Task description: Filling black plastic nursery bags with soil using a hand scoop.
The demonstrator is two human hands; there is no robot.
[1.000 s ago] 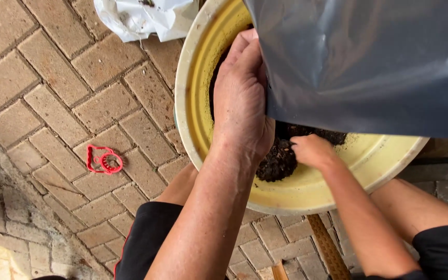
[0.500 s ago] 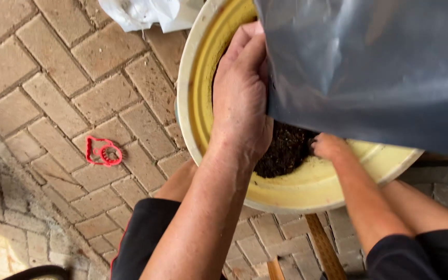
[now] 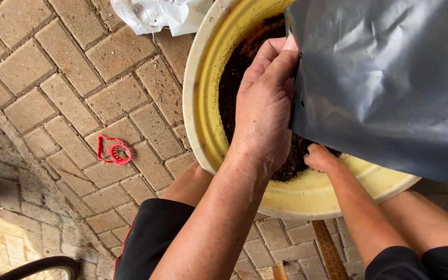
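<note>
A wide yellow bowl (image 3: 203, 103) stands on the brick paving in front of my knees, with dark soil (image 3: 234, 78) inside. A grey plastic bag (image 3: 385, 83) hangs over its right half. My left hand (image 3: 265, 103) grips the bag's left edge over the soil. My right hand (image 3: 320, 158) reaches under the bag's lower edge into the soil; its fingers are hidden there.
A small red plastic ring piece (image 3: 112, 150) lies on the brick paving (image 3: 53, 78) left of the bowl. A crumpled white bag (image 3: 162, 15) sits at the top edge. My legs in black shorts (image 3: 151, 233) flank the bowl.
My right hand has slid further under the grey bag, hiding its fingers. My left hand keeps its hold on the bag's edge, and more soil shows beside it.
</note>
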